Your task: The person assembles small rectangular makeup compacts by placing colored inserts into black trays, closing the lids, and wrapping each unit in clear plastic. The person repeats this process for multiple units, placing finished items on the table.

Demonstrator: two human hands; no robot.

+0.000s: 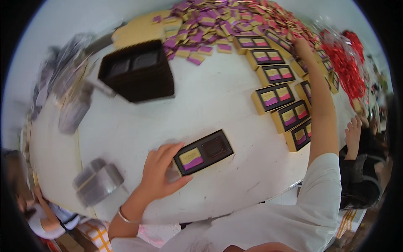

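I am looking down at a white table [210, 101] that bends with the lens. My left hand [161, 170] rests near the table's near edge, fingers spread and curled around the left end of a small box [203, 152] with a dark tray inside. The box lies tilted; its left compartment holds a yellow and purple packet [190, 157], and its right compartment [215, 147] is dark, with no coloured packet in it. A thin bracelet [126, 218] circles my left wrist.

My right arm stretches far across the table on the right side, and my right hand [303, 45] reaches the edge of a big heap of purple, pink and yellow packets [235, 21] at the far side. I cannot tell whether that hand is wide or closed on anything.

Between the box and the heap the tabletop is bare. Along my right arm runs a curved row of filled boxes [277, 90], each showing two packets, close beside the forearm. A stack of dark trays [136, 71] stands at far left, with blurred clear wrappers [71, 96] beyond it and more near the left edge [98, 180]. Red shiny material [346, 63] sits off the far right edge.
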